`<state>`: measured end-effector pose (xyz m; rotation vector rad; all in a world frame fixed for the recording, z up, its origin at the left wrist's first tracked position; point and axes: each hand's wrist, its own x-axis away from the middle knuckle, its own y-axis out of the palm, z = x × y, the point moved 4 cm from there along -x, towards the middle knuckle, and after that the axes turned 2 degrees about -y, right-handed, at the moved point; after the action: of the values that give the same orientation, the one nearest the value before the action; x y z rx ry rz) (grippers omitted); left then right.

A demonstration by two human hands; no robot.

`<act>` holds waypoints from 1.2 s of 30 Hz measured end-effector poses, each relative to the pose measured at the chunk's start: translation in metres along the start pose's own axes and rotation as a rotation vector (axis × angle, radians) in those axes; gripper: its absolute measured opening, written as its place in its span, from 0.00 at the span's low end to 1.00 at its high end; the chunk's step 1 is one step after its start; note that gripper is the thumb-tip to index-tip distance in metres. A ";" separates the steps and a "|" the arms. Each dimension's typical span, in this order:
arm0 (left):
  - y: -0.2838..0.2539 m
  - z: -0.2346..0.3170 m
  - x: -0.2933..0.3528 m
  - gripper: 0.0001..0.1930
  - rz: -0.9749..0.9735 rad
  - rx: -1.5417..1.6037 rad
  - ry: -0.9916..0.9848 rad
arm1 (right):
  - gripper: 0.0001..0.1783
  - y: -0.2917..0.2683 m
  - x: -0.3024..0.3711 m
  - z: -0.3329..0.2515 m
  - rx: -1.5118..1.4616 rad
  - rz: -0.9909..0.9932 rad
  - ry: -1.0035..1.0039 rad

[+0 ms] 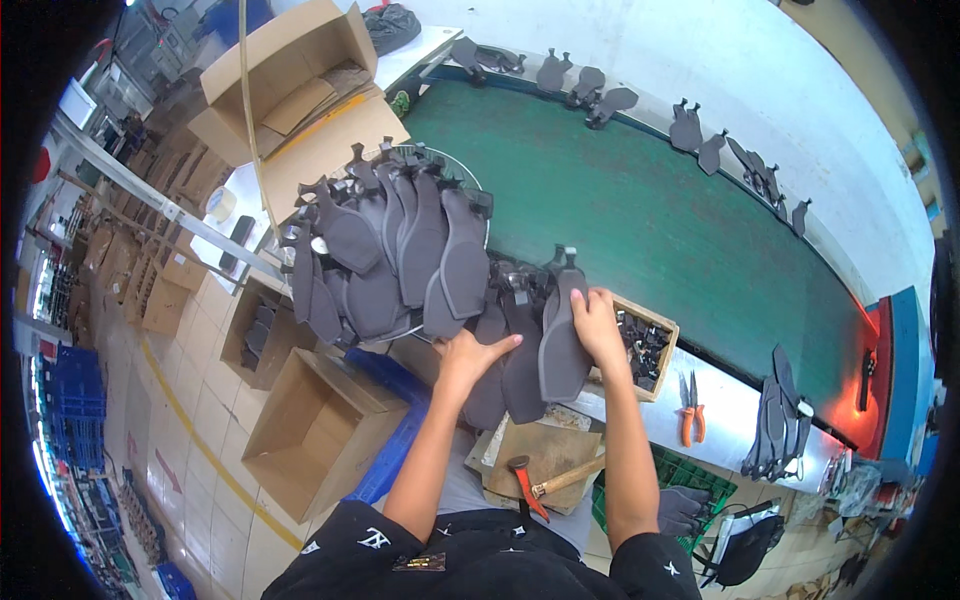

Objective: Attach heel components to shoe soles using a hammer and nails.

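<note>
My right hand (598, 325) grips the right edge of a dark grey paddle-shaped pad (563, 350) with a narrow neck and a clip-like tip on top. The pad leans against several similar pads (522, 365). My left hand (470, 358) is at the left side of this group, thumb stretched rightward across a pad and apart from the fingers, which are partly hidden. Just beyond it, a round wire basket (484, 185) is heaped with more dark grey pads (420, 240). Beside my right hand stands a wooden box (672, 335) of small black parts (643, 350).
A hammer (530, 490) rests on a worn block (545, 445) before me. Orange-handled pliers (692, 412) and more pads (770, 425) lie on the metal ledge. Beyond runs a green conveyor belt (600, 190), pads along its far edge. Open cardboard boxes (310, 430) stand left.
</note>
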<state>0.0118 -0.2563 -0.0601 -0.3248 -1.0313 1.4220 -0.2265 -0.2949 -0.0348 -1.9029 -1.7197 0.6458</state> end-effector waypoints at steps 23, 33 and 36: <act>-0.003 0.097 0.064 0.41 -0.067 0.091 0.193 | 0.22 -0.020 0.080 0.055 -0.717 0.387 0.150; 0.001 0.141 0.098 0.31 -0.017 0.222 0.292 | 0.28 -0.071 0.093 0.027 -1.178 0.498 0.066; -0.020 0.145 0.108 0.30 0.013 0.309 0.305 | 0.26 -0.094 0.091 -0.010 -1.174 0.478 -0.018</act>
<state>-0.1010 -0.2177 0.0773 -0.3099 -0.5532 1.4648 -0.2833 -0.1964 0.0310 -3.1277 -1.8118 -0.3523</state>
